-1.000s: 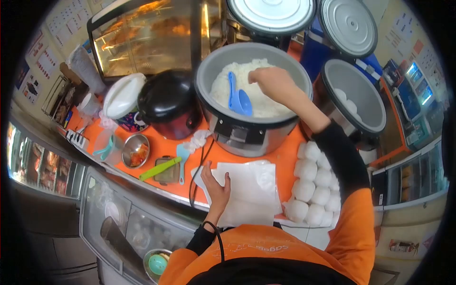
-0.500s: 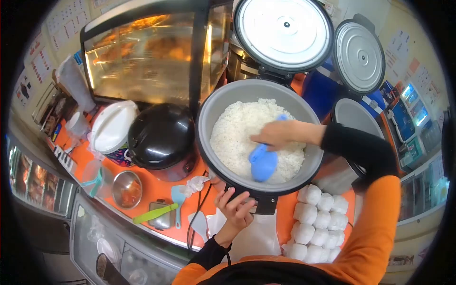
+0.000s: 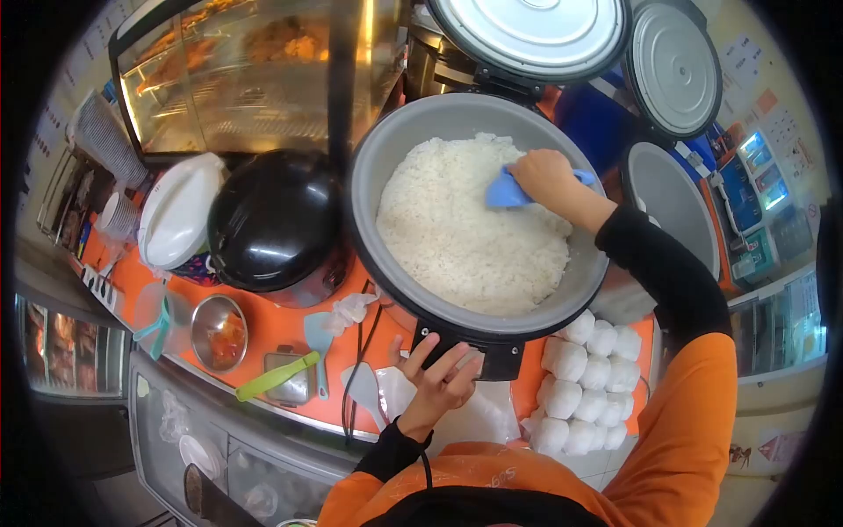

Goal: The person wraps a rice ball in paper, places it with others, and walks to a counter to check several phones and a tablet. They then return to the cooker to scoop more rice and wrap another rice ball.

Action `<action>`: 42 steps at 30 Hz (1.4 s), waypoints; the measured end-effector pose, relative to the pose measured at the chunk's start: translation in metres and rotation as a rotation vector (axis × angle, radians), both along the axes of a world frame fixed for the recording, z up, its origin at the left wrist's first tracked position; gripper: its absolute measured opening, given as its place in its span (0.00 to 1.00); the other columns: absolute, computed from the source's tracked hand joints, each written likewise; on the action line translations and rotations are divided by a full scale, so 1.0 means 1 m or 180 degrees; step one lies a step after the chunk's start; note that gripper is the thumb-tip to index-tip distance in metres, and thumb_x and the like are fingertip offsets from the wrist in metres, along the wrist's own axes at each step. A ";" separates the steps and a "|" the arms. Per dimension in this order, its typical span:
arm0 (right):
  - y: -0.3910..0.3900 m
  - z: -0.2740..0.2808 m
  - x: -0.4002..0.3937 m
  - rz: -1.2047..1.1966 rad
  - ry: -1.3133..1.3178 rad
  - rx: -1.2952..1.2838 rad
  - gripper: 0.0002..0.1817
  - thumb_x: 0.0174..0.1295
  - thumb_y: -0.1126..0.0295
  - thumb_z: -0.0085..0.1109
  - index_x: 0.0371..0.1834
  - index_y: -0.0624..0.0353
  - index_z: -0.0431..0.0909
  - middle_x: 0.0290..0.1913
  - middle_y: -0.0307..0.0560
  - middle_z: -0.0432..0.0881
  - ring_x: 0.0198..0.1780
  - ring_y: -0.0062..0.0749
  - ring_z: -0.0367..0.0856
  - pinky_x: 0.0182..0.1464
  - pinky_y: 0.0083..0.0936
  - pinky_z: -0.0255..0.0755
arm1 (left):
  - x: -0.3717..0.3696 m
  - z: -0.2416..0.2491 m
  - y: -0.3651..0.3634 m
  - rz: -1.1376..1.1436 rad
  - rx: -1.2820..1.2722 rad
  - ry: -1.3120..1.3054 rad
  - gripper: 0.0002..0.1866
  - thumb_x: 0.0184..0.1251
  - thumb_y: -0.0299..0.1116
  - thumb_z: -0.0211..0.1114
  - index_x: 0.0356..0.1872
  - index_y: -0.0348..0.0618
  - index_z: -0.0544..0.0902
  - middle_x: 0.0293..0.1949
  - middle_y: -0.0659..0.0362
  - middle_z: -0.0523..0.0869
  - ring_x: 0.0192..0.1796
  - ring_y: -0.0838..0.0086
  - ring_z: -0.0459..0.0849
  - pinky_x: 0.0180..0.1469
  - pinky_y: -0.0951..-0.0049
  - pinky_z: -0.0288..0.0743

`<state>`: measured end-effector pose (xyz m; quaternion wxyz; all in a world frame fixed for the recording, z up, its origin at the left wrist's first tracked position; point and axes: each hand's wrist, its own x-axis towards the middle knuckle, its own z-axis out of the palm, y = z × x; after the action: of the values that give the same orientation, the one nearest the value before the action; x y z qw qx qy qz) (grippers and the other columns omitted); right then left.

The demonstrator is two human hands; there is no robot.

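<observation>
A large rice cooker (image 3: 365,237) stands open in front of me, its grey pot full of white cooked rice (image 3: 465,237). My right hand (image 3: 549,178) is closed around a blue rice paddle (image 3: 507,191), whose blade touches the rice near the right back of the pot. At the cooker's front, my left hand (image 3: 439,376) has its fingers curled on the black handle (image 3: 500,360). White wrapped bundles (image 3: 562,400), stacked in rows, sit just right of that handle.
Behind the pot rises the open lid (image 3: 544,31). A second open cooker (image 3: 672,198) is at right. On the left are a black-lidded cooker (image 3: 277,220), a steel bowl (image 3: 219,332), a green-handled utensil (image 3: 277,376) and a glass food warmer (image 3: 228,88).
My right hand has moved the paddle from the front middle of the rice toward the right back. My left hand stays at the front handle. The view has shifted slightly.
</observation>
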<state>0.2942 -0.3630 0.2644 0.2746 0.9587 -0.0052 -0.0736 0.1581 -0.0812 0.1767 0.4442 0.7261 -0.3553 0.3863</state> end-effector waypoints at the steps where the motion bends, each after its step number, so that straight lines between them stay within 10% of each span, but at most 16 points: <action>1: 0.000 0.004 -0.006 0.0040 0.0208 -0.0054 0.12 0.63 0.64 0.46 0.38 0.47 0.83 0.35 0.41 0.84 0.39 0.36 0.83 0.36 0.31 0.76 | 0.001 0.001 0.000 0.0019 0.0013 -0.0033 0.08 0.56 0.32 0.60 0.36 0.61 0.73 0.46 0.69 0.75 0.58 0.65 0.66 0.64 0.44 0.47; 7: -0.009 0.026 -0.038 -0.0235 0.1623 0.0262 0.21 0.66 0.57 0.39 0.36 0.56 0.83 0.38 0.49 0.83 0.43 0.43 0.81 0.38 0.35 0.75 | 0.001 0.000 -0.005 0.0010 -0.0145 0.0001 0.07 0.58 0.33 0.62 0.34 0.62 0.74 0.43 0.72 0.77 0.56 0.69 0.69 0.62 0.48 0.49; 19: 0.015 0.041 -0.013 -0.1980 0.3553 0.1591 0.36 0.68 0.43 0.28 0.22 0.67 0.73 0.18 0.48 0.74 0.18 0.39 0.73 0.25 0.35 0.69 | -0.002 -0.002 0.004 -0.0232 0.0002 0.0147 0.11 0.56 0.31 0.63 0.38 0.64 0.74 0.45 0.75 0.76 0.56 0.73 0.68 0.61 0.54 0.49; 25: 0.016 -0.005 -0.043 0.0361 -0.0023 0.2468 0.29 0.67 0.48 0.39 0.24 0.67 0.71 0.18 0.59 0.75 0.26 0.51 0.78 0.32 0.43 0.70 | -0.001 -0.004 0.007 -0.0216 0.0135 0.0125 0.11 0.57 0.34 0.63 0.39 0.65 0.73 0.43 0.76 0.76 0.55 0.75 0.67 0.61 0.57 0.50; 34: 0.000 -0.032 -0.013 -0.0008 0.0894 0.1758 0.31 0.67 0.50 0.37 0.29 0.70 0.79 0.28 0.64 0.79 0.34 0.54 0.79 0.36 0.41 0.72 | 0.000 0.000 0.008 -0.0183 0.0169 0.0185 0.08 0.56 0.36 0.61 0.36 0.64 0.73 0.42 0.75 0.77 0.55 0.73 0.68 0.61 0.57 0.53; 42: 0.071 0.080 -0.082 -0.0790 0.1473 0.2025 0.35 0.69 0.48 0.32 0.23 0.70 0.77 0.23 0.64 0.77 0.29 0.57 0.77 0.37 0.42 0.70 | 0.002 -0.001 0.005 -0.0066 0.0207 0.0061 0.11 0.53 0.26 0.51 0.35 0.61 0.72 0.41 0.71 0.76 0.54 0.68 0.68 0.62 0.53 0.53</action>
<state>0.2121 -0.2923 0.3447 -0.0525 0.9461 -0.0359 -0.3177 0.1601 -0.0766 0.1756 0.4278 0.7401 -0.3709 0.3629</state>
